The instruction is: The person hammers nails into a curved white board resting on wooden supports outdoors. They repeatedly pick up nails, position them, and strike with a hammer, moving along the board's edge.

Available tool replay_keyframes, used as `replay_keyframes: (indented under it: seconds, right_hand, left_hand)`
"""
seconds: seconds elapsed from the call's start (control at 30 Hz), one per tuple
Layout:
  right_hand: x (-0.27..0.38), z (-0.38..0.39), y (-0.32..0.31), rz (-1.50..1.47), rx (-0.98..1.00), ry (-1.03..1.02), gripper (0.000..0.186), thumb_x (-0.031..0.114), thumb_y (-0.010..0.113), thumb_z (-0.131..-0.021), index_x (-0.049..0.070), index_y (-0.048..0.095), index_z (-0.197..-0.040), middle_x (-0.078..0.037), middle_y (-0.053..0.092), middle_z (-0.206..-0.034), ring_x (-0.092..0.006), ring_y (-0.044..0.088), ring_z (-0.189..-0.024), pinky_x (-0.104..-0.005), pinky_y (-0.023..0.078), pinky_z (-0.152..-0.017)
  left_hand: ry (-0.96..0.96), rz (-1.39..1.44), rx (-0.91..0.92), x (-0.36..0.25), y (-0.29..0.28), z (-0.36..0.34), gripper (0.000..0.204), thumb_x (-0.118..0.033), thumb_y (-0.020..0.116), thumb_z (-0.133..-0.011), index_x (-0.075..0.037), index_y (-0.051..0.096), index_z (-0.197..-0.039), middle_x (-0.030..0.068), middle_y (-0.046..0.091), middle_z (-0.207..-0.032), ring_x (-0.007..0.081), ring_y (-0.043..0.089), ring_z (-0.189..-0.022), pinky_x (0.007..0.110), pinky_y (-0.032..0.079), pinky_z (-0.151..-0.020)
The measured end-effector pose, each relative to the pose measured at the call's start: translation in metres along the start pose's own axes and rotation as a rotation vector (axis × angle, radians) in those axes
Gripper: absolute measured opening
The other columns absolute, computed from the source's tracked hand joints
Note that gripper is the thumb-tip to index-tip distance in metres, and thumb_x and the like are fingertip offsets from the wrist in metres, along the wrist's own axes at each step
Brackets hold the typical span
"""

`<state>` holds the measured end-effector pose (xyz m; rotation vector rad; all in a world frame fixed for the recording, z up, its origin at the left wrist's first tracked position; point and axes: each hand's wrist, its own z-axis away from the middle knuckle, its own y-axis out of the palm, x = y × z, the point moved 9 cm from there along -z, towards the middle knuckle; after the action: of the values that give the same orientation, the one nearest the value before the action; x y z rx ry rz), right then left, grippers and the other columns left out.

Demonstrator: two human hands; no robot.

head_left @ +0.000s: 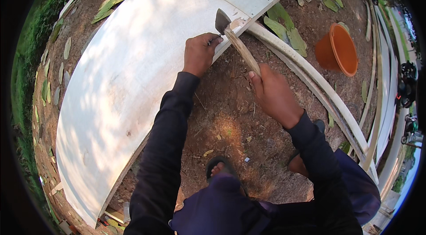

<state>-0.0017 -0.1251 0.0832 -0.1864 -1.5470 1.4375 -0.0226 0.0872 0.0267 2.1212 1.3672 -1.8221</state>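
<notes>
Closed around a dark metal-headed, pale wooden-handled tool [238, 45] with the right grip [278, 96]; pinching a thin dark piece [219, 37], possibly a nail, with the left grip [198, 55], above the edge of a white curved panel [120, 70]. Just beyond the left fingertips with the tool's head: risking bruised fingers through an off-line swing, or split edging through overly hard blows.
</notes>
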Motion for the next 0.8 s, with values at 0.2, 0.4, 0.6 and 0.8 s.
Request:
replay_keyframes:
  seconds: [0.2,0.4,0.6,0.8]
  right_hand:
    - [0.049,0.011,-0.04,-0.157,-0.39,-0.303,0.028,0.027,0.053,-0.106,-0.002,0.05,-0.103,-0.028,0.062,-0.071,-0.0503,0.063,-0.066,-0.0575,0.048,-0.059]
    - [-0.001,0.002,-0.001,-0.003,0.006,-0.022,0.029,0.027,0.051,-0.108,-0.002,0.053,-0.107,-0.024,0.058,-0.077,-0.0447,0.06,-0.07,-0.0521,0.044,-0.065]
    - [0.046,0.014,-0.037,-0.196,-0.347,-0.248,0.029,0.026,0.051,-0.106,-0.003,0.052,-0.107,-0.03,0.062,-0.072,-0.0498,0.062,-0.063,-0.0582,0.048,-0.06]
    - [0.001,0.008,-0.001,-0.027,-0.022,-0.024,0.03,0.026,0.05,-0.107,-0.003,0.052,-0.11,-0.028,0.063,-0.076,-0.0482,0.064,-0.067,-0.0568,0.047,-0.061]
  left_hand:
    - [-0.037,-0.014,0.004,0.008,-0.004,0.003,0.019,-0.022,0.076,-0.089,-0.004,0.079,-0.094,0.0183,0.073,-0.08,0.0325,0.071,-0.068,0.038,0.055,-0.067]
    - [-0.023,-0.05,0.013,-0.003,0.0,0.001,0.017,-0.02,0.076,-0.089,-0.004,0.079,-0.095,0.0182,0.073,-0.082,0.0329,0.071,-0.07,0.039,0.054,-0.067]
    - [-0.007,-0.014,0.004,0.005,-0.005,0.003,0.017,-0.02,0.075,-0.089,-0.003,0.079,-0.095,0.0185,0.073,-0.082,0.0338,0.071,-0.071,0.039,0.054,-0.068]
    - [-0.044,-0.036,0.06,0.001,0.002,0.004,0.02,-0.021,0.074,-0.091,-0.003,0.079,-0.1,0.0179,0.075,-0.086,0.0282,0.071,-0.075,0.036,0.054,-0.072]
